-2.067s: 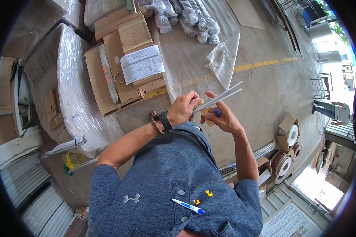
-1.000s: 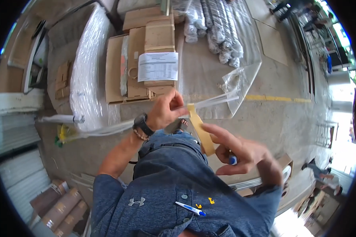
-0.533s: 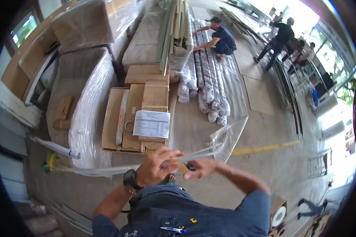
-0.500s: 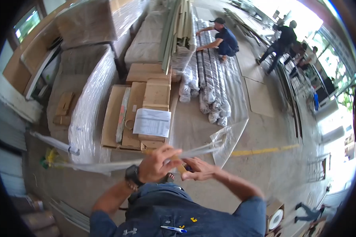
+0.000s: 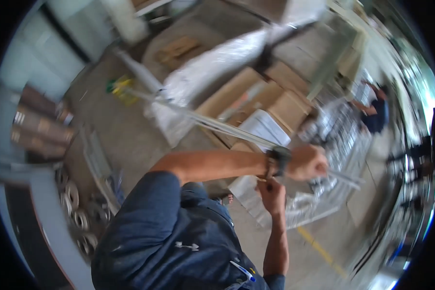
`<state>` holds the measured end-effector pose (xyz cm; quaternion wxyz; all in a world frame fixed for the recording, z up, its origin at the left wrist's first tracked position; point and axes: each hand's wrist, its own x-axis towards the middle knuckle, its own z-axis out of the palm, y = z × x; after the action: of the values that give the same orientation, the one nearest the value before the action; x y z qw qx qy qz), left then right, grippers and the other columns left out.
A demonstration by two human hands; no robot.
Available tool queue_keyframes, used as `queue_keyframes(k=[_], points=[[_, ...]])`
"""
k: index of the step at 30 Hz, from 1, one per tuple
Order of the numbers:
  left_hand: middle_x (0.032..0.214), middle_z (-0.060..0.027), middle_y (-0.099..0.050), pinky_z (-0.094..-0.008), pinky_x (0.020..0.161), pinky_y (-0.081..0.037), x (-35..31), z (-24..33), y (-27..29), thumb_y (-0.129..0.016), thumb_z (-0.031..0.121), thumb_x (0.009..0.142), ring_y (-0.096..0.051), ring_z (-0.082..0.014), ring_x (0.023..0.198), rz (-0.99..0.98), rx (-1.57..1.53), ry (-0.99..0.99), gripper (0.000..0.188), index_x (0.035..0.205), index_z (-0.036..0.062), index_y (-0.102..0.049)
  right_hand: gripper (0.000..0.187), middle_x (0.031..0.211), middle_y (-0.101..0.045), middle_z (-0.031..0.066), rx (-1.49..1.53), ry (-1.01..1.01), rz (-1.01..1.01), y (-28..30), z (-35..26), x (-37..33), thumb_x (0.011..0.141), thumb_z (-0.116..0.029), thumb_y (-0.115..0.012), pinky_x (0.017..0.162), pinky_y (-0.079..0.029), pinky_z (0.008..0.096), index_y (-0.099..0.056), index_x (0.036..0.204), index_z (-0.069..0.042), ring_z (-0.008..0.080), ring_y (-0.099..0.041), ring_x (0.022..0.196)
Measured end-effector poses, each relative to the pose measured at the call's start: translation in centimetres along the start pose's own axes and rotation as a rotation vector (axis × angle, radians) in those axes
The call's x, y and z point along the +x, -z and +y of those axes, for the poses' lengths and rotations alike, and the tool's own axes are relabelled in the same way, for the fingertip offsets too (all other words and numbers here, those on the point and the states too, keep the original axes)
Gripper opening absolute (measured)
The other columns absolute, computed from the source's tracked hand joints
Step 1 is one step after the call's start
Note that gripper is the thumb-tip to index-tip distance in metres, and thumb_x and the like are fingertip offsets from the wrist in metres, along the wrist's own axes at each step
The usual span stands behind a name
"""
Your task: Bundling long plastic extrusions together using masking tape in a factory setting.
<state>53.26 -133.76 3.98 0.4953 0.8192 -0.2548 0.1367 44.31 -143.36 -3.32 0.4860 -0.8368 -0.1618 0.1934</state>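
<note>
Long thin pale strips (image 5: 212,126) run slantwise from the left, pass beneath my left wrist and come out beyond my hand. My left hand (image 5: 308,162), with a dark watch (image 5: 279,162) on its wrist, is a closed fist over the strips; what it grips is hidden by blur. Just below the watch, my right hand (image 5: 271,195) has its fingers pinched together. A small tan bit shows at its fingertips, too blurred to name. A yellow and green bundle (image 5: 122,90) is at the strips' far left end.
Beyond the strips lie cardboard boxes (image 5: 287,112) with a white printed sheet (image 5: 265,129) on them. Plastic-wrapped bulky goods (image 5: 215,65) stand behind. Wrapped long bundles (image 5: 340,121) lie at right, where a person (image 5: 376,111) crouches. Rolls (image 5: 72,195) sit at lower left.
The view has swung toward the left. My left arm now reaches across to the right, its hand turned into a fist. The right hand has drawn in below the left wrist.
</note>
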Motion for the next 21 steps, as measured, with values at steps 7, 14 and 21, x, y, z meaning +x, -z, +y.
queue_keyframes(k=[7,14,21], points=[[0.094,-0.0157,-0.061,-0.0435,0.078,-0.053,-3.5,7.5,3.5,-0.072,0.012,0.077,-0.064,-0.0335,0.089,-0.177,-0.115,-0.032,0.018,0.087,0.0009,-0.063,0.046,0.099,-0.065,0.0109,0.169,0.179,0.092,-9.6,-9.9,5.5,0.085,-0.037,-0.076,0.080,-0.048,0.0325,-0.065,0.114,-0.003,0.0194,-0.059,0.089],[0.121,-0.0159,-0.061,-0.0424,0.091,-0.048,-13.1,5.4,29.2,-0.081,0.045,0.075,-0.059,-0.0325,0.105,0.223,0.093,-0.545,0.069,0.127,0.0054,-0.060,0.032,0.069,-0.062,0.0073,0.013,0.437,0.633,-5.6,-15.0,-1.0,0.086,-0.033,-0.063,0.064,-0.046,0.0328,-0.068,0.085,-0.001,0.0196,-0.057,0.063],[0.140,-0.0194,-0.052,-0.0513,0.113,-0.033,-48.7,-18.8,57.1,-0.096,0.047,0.045,-0.040,-0.0403,0.137,-0.665,0.608,0.425,0.112,0.141,0.0123,-0.048,0.036,0.065,-0.035,-0.0016,0.363,0.606,1.014,-5.1,-27.9,-10.9,0.093,-0.037,-0.057,0.050,-0.025,0.0268,-0.042,0.076,-0.009,0.0111,-0.034,0.053]])
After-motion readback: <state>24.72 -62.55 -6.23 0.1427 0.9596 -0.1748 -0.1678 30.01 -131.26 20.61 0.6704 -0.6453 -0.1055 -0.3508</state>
